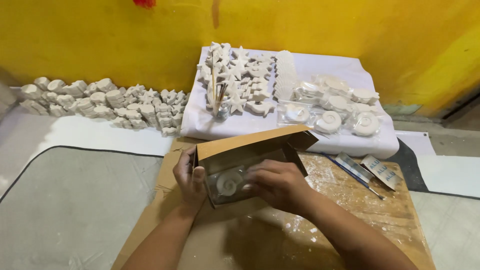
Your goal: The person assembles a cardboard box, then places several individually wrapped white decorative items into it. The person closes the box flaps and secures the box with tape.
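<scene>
The left hand (189,177) clamped the small cardboard box (248,160) by its side, above the surface. The right hand (275,182) pressed, probably closed, on the plaster shell (229,183) inside; light, brittle, best held by the rim.

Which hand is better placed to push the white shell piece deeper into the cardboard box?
Probably the right hand: its fingers are already at the white shell piece inside the cardboard box. The left hand grips the box's side, steadying it.
</scene>
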